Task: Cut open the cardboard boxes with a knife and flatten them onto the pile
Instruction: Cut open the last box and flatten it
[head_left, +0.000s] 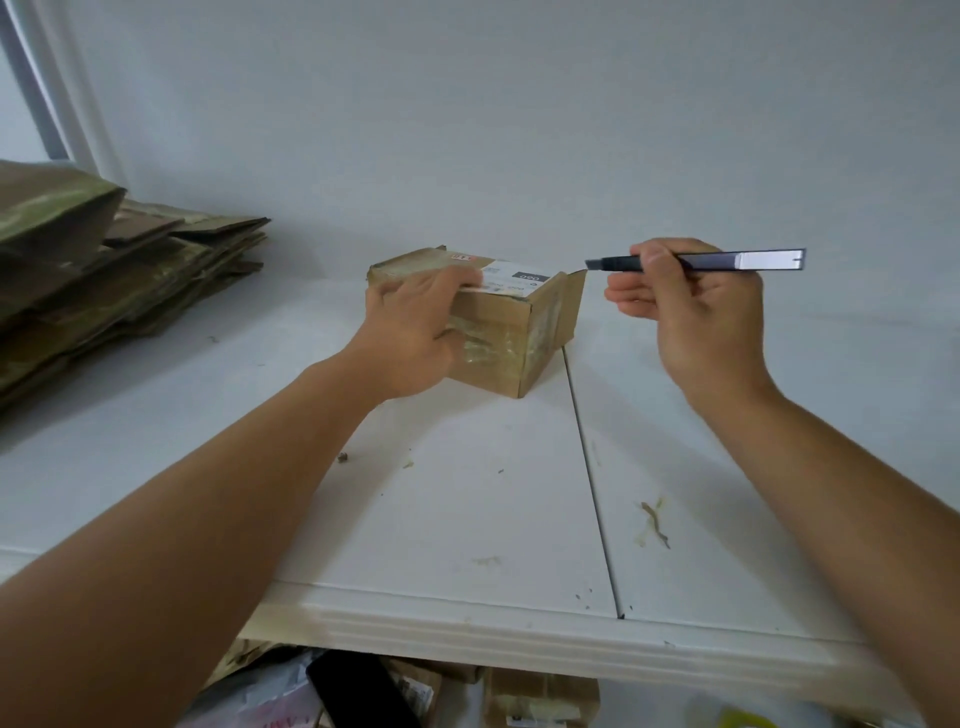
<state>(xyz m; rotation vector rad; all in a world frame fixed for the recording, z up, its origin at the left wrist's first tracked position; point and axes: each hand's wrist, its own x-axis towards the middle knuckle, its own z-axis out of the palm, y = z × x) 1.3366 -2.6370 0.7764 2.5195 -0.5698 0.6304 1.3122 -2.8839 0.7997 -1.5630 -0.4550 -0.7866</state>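
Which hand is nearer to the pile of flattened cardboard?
Left. The left hand grips the box, right of the pile; the right hand, holding the knife, is farther right.

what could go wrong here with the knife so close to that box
1. The left hand grips the cardboard box over its top and taped side; a cut drawn toward it could likely slip into the fingers.
2. The right hand holds the knife in the air, blade tip exposed near the box's raised flap; a jerk could nick the box label or the hand.
3. The box stands on a white table, held by one hand only, so it may skid under blade pressure.
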